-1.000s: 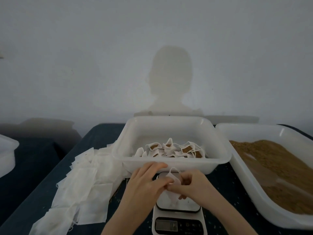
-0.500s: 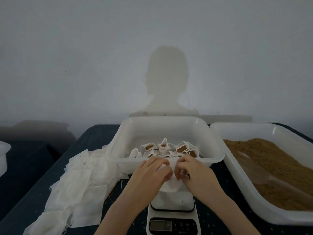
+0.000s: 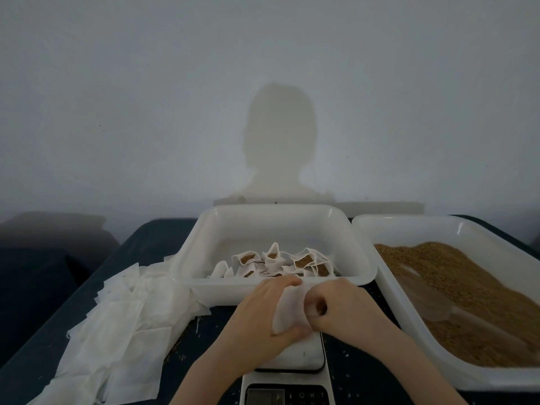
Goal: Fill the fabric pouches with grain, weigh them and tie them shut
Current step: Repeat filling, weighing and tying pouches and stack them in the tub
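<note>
A white fabric pouch point(image 3: 287, 312) is held between both hands just above the white kitchen scale point(image 3: 295, 365). My left hand point(image 3: 257, 320) cups its left and lower side. My right hand point(image 3: 342, 306) pinches its top right edge. Behind them, a white tub point(image 3: 204, 276) holds several filled pouches point(image 3: 277, 263) with brown grain showing. On the right, a larger white tub point(image 3: 391, 290) is full of brown grain point(image 3: 455, 293). A heap of empty white pouches point(image 3: 117, 325) lies on the dark table at the left.
The dark blue table point(image 3: 152, 238) ends at a plain wall behind the tubs. Loose grains speckle the cloth around the scale. The scale's display point(image 3: 264, 396) sits at the bottom edge of view. A dark surface lies lower left, beyond the table edge.
Both hands have shifted on the pouch over the scale: the left now wraps under it, the right pinches its top edge. The view has tilted slightly.
</note>
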Motion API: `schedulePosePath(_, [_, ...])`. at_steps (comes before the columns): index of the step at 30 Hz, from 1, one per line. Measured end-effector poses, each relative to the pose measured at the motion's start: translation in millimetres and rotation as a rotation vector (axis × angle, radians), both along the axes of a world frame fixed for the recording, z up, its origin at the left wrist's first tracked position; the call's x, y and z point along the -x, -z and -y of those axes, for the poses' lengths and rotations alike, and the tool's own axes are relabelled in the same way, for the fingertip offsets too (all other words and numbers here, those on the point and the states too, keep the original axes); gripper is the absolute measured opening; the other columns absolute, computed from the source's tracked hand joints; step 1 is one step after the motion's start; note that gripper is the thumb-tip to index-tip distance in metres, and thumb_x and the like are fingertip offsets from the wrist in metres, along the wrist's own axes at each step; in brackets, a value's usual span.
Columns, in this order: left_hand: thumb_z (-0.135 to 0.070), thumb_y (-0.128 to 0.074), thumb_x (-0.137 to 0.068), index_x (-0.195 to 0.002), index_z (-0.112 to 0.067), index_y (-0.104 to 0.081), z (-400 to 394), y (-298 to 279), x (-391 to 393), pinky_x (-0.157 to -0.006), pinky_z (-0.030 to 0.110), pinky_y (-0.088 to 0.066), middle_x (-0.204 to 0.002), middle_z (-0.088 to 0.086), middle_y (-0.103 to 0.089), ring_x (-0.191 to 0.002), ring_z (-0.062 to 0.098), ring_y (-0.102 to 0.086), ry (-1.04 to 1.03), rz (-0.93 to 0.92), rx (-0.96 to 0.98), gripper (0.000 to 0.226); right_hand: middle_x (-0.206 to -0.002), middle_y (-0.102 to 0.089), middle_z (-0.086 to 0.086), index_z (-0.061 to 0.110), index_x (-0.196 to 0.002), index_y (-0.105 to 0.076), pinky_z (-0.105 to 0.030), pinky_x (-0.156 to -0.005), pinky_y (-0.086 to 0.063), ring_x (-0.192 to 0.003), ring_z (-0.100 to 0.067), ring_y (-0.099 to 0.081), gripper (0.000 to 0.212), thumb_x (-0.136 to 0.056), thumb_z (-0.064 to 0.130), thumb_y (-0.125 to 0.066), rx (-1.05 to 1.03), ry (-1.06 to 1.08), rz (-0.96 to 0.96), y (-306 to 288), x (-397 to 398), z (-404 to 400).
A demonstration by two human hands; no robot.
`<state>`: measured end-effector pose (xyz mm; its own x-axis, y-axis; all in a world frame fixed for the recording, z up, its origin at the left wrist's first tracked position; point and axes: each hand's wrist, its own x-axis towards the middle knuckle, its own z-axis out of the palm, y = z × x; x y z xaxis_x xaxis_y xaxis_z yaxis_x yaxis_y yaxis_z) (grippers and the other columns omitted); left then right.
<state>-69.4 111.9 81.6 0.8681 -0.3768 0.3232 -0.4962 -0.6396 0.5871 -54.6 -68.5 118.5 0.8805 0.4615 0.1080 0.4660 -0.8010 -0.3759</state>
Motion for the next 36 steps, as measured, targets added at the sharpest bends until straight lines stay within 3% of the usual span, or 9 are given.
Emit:
schedulePosePath(2, [-0.065,-0.070,-0.055,-0.121,-0.072,-0.010,0.0,6.5,-2.7,-0.097,0.006,-0.025,-0.127,-0.050,-0.024,-0.120,-0.022,-0.026,0.006,-0.128,-0.002,0.090,-0.052,-0.050,0.014,0.054,-0.049,-0.052,-0.013,-0.049,-0.033,-0.052,0.000,-0.049,0.035,-0.078,0.036,-0.061,0.003,-0.017,0.015,-7.2,1.5,3.5])
schedulePosePath(5, [-0.066,-0.071,-0.055,-0.131,-0.065,-0.007,3.4,13.0,-8.6,-0.098,0.010,-0.024,-0.120,-0.048,-0.020,-0.115,-0.018,-0.025,0.000,-0.143,-0.165,0.100,-0.058,-0.053,0.008,0.064,-0.051,-0.047,-0.015,-0.051,-0.035,-0.054,-0.006,-0.048,0.040,-0.075,0.034,-0.059,0.037,-0.051,0.048,-11.5,3.2,6.0])
schedulePosePath(10, [-0.063,-0.064,-0.061,-0.102,-0.073,-0.028,4.5,17.3,-13.5,-0.074,0.005,-0.040,-0.094,-0.042,-0.051,-0.094,-0.017,-0.050,-0.035,-0.120,-0.034,0.056,-0.073,-0.064,0.003,0.041,-0.049,-0.052,-0.022,-0.056,-0.043,-0.059,-0.012,-0.051,0.032,-0.079,0.038,-0.061,0.024,-0.113,0.059,-8.0,-1.4,18.1])
schedulePosePath(13, [-0.056,-0.070,-0.067,-0.101,-0.056,-0.045,7.2,20.0,-17.8,-0.074,0.013,-0.048,-0.096,-0.030,-0.059,-0.090,-0.010,-0.056,-0.023,-0.143,0.036,0.042,-0.099,-0.069,0.015,0.034,-0.082,-0.075,-0.019,-0.068,-0.051,-0.082,-0.002,-0.061,0.020,-0.084,0.046,-0.059,-0.080,-0.117,-0.021,-9.8,-3.4,27.4])
schedulePosePath(18, [-0.050,-0.074,-0.072,-0.102,-0.047,-0.050,16.8,23.2,-25.0,-0.080,0.018,-0.049,-0.099,-0.024,-0.062,-0.095,-0.009,-0.056,-0.044,-0.173,0.073,0.038,-0.092,-0.062,0.037,0.051,-0.083,-0.065,-0.011,-0.073,-0.051,-0.089,0.012,-0.060,0.008,-0.082,0.047,-0.059,-0.309,0.053,0.108,-19.9,-16.0,82.7])
schedulePosePath(22, [-0.045,-0.075,-0.074,-0.107,-0.044,-0.050,26.5,23.3,-28.6,-0.085,0.020,-0.050,-0.102,-0.025,-0.061,-0.097,-0.005,-0.057,-0.046,-0.185,0.026,0.042,-0.105,-0.064,0.024,0.046,-0.093,-0.063,-0.025,-0.082,-0.052,-0.090,0.003,-0.058,0.007,-0.091,0.043,-0.057,0.122,0.465,0.096,-5.7,-37.5,174.6])
schedulePosePath(25, [-0.045,-0.075,-0.073,-0.104,-0.044,-0.052,34.1,24.2,-31.3,-0.082,0.022,-0.051,-0.099,-0.025,-0.062,-0.094,-0.004,-0.059,-0.043,-0.172,0.012,0.038,-0.116,-0.064,0.011,0.028,-0.115,-0.063,-0.027,-0.088,-0.051,-0.099,-0.008,-0.060,0.046,-0.086,0.062,-0.054,0.456,0.605,-0.176,20.3,-47.2,233.1])
schedulePosePath(30, [-0.045,-0.074,-0.073,-0.097,-0.046,-0.054,47.5,24.6,-35.6,-0.075,0.015,-0.049,-0.093,-0.034,-0.061,-0.090,-0.010,-0.058,-0.034,-0.182,-0.009,0.031,-0.076,-0.057,0.006,0.019,-0.076,-0.057,-0.025,-0.067,-0.045,-0.065,-0.011,-0.052,0.071,-0.067,0.088,-0.045,0.308,0.606,-0.351,32.8,-40.6,260.2])
schedulePosePath(36, [-0.037,-0.076,-0.070,-0.094,-0.047,-0.057,57.4,28.6,-34.2,-0.080,0.023,-0.052,-0.089,-0.021,-0.067,-0.085,0.000,-0.062,-0.011,-0.184,0.016,0.032,-0.084,-0.064,0.006,0.020,-0.085,-0.062,-0.024,-0.063,-0.045,-0.069,-0.008,-0.056,0.036,-0.085,0.055,-0.059,0.370,0.509,-0.326,43.9,-45.7,251.3])
